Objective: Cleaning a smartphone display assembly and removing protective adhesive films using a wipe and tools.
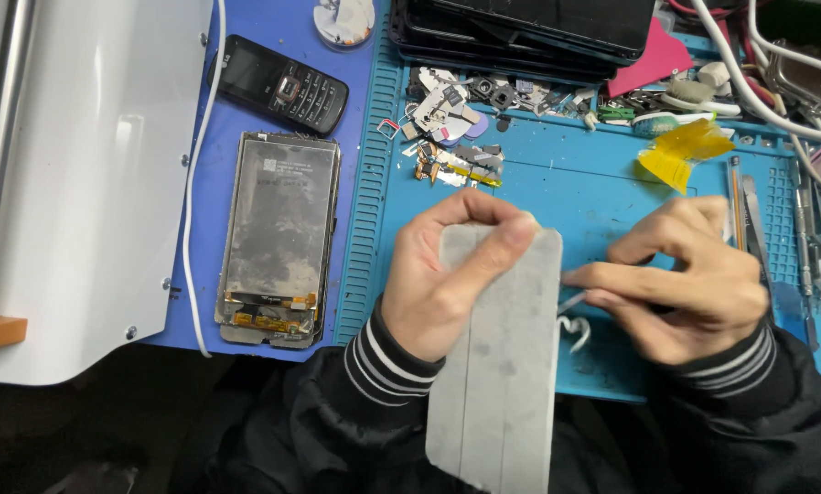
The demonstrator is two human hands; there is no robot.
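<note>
Now your left hand (447, 274) clamps the grey flat panel (502, 366) by its upper edge, tilted over the blue mat (602, 201) on the counter; your right hand (694, 279) has its fingers (602, 274) pinched narrow on a thin tool (570, 300) touching the panel's right edge; this looks like prying at the seam; next, keep the tip shallow and the panel steady.
</note>
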